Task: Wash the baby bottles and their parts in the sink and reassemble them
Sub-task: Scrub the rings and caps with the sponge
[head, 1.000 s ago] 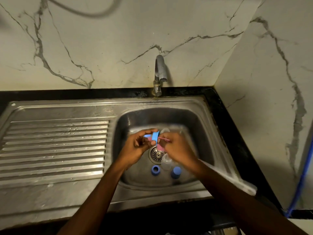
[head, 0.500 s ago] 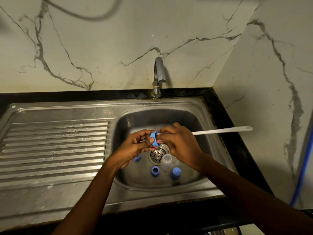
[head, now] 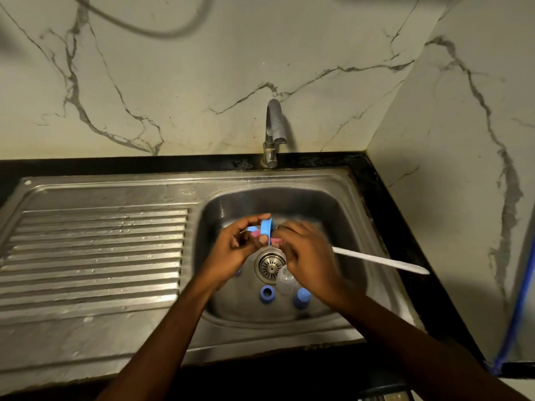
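Note:
Over the steel sink basin [head: 351, 215], my left hand [head: 231, 250] pinches a blue bottle ring [head: 266, 230] on edge. My right hand [head: 307, 253] grips a bottle brush; its white handle [head: 382, 260] sticks out to the right, and its pink head [head: 273, 241] pokes through the ring. On the basin floor lie a blue collar [head: 267, 294], a clear teat or small bottle part [head: 285, 282] and a blue cap [head: 302, 298]. Another blue piece [head: 238, 272] peeks out under my left wrist.
The tap [head: 273, 125] stands behind the basin with no water seen running. The drain strainer [head: 270, 265] sits mid-basin. A ribbed draining board [head: 92, 256] stretches left. Marble walls close the back and right; a blue hose [head: 518, 314] hangs at the far right.
The brush handle has swung from pointing level right to angling down-right, and the ring has shifted slightly as the brush works inside it. The camera has tilted a little.

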